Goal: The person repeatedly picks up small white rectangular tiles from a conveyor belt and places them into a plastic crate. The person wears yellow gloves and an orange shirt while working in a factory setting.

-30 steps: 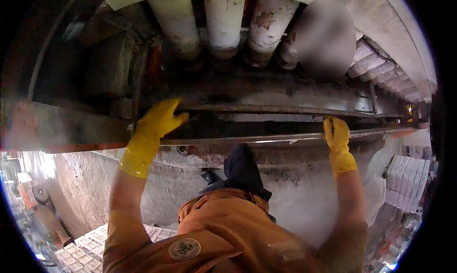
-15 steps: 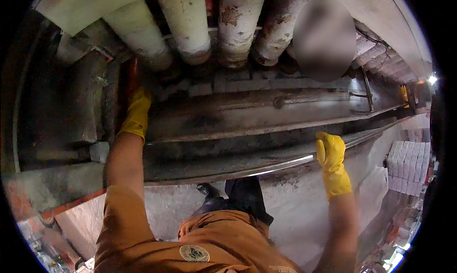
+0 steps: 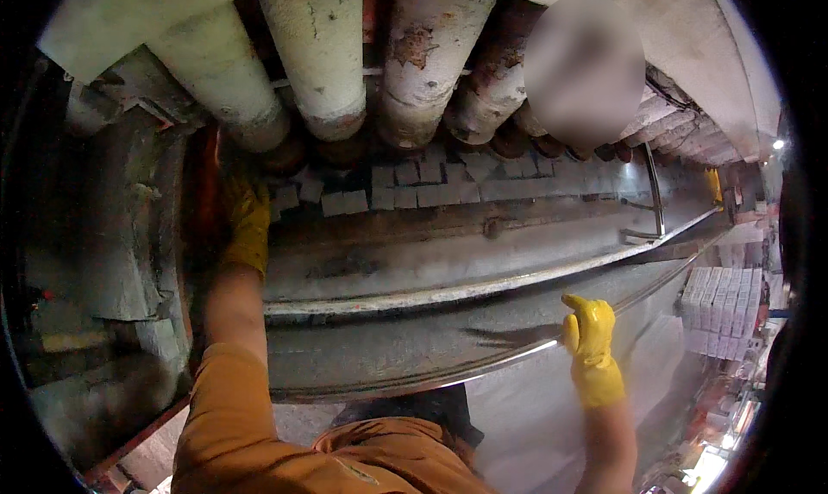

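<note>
My left hand (image 3: pixel 248 222), in a yellow rubber glove, reaches into the dark narrow gap at the left end of a long metal trough (image 3: pixel 414 274). Its fingertips are lost in shadow beside a reddish-brown upright surface (image 3: pixel 205 171), so I cannot tell what they touch. Over the trough's near metal rail (image 3: pixel 509 353) is my right hand (image 3: pixel 591 334), also gloved in yellow. Its fingers are curled, with one partly sticking out to the left. What the curled fingers hold, if anything, is hidden.
Thick pale pipes (image 3: pixel 315 59) with peeling surfaces slope down behind the trough. Small grey square blocks (image 3: pixel 418 184) lie in rows beneath them. A metal bracket (image 3: pixel 655 192) stands toward the right end. Stacked white cartons (image 3: pixel 723 309) are at the right. A blurred patch covers the upper right.
My view has shifted, so pipes, trough and rail sit lower in the picture. The left hand stays in the left gap; the right hand stays by the rail with its fingers curled.
</note>
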### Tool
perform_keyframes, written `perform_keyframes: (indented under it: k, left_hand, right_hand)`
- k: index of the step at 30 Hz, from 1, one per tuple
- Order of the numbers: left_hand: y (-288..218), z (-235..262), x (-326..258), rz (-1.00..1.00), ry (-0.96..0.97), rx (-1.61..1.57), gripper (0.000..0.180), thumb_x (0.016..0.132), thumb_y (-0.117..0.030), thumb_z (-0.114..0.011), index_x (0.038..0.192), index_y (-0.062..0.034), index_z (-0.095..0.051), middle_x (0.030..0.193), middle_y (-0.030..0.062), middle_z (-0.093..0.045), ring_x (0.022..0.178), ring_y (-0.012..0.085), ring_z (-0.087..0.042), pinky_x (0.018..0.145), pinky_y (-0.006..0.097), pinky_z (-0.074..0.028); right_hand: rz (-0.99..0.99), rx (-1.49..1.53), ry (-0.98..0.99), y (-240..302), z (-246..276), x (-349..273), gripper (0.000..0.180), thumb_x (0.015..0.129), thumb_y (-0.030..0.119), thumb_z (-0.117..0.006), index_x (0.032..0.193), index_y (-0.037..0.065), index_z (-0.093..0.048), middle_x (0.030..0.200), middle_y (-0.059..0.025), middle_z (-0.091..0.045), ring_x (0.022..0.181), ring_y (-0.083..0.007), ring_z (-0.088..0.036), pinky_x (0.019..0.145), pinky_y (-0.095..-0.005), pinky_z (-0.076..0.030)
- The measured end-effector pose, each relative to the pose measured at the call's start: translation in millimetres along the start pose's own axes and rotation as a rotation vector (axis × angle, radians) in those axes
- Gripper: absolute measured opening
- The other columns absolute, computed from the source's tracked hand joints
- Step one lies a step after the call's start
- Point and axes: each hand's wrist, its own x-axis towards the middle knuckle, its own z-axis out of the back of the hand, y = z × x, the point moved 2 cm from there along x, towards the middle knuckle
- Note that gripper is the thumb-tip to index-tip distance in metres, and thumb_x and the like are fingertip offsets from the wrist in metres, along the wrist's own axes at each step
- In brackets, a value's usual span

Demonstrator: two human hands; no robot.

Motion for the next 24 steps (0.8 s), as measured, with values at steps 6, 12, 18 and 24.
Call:
perform_keyframes:
  k: [6, 12, 18, 24]
  left_hand:
    - [-7, 10, -40, 0.072, 0.118, 0.038, 0.076, 0.097, -0.053, -0.052, 0.155, -0.0052, -0.038, 0.157, 0.0218, -0.04, 0.142, 0.0438, -0.038, 0.118, 0.055, -0.03]
    - [-23, 12, -55, 0.129, 0.05, 0.059, 0.084, 0.095, -0.065, -0.047, 0.158, -0.0119, -0.035, 0.163, 0.0192, -0.032, 0.148, 0.0435, -0.029, 0.12, 0.063, -0.019]
    - [-112, 53, -89, 0.209, 0.23, -0.056, 0.085, 0.093, -0.068, -0.047, 0.16, -0.018, -0.031, 0.167, 0.0207, -0.022, 0.149, 0.0521, -0.021, 0.112, 0.076, -0.013]
    - [-118, 50, -96, 0.126, 0.186, -0.152, 0.089, 0.092, -0.07, -0.047, 0.161, -0.0167, -0.029, 0.167, 0.0229, -0.021, 0.149, 0.0537, -0.02, 0.111, 0.078, -0.007]
  right_hand:
    - [0.053, -0.033, -0.044, -3, -7, -48, 0.032, 0.087, 0.027, -0.063, 0.106, 0.004, -0.073, 0.064, -0.0085, -0.056, 0.061, -0.0322, -0.054, 0.063, -0.0437, -0.042]
    - [0.064, -0.026, -0.053, -8, -13, -66, 0.032, 0.088, 0.029, -0.062, 0.106, 0.004, -0.073, 0.065, -0.0084, -0.056, 0.061, -0.0314, -0.054, 0.063, -0.0429, -0.042]
    - [0.037, -0.035, -0.063, -9, -8, -78, 0.031, 0.09, 0.029, -0.062, 0.105, 0.005, -0.074, 0.065, -0.0083, -0.056, 0.06, -0.0312, -0.053, 0.063, -0.0434, -0.042]
    - [0.082, -0.033, -0.126, -10, -18, -93, 0.03, 0.091, 0.028, -0.062, 0.104, 0.005, -0.074, 0.066, -0.009, -0.056, 0.061, -0.0318, -0.054, 0.062, -0.0434, -0.043]
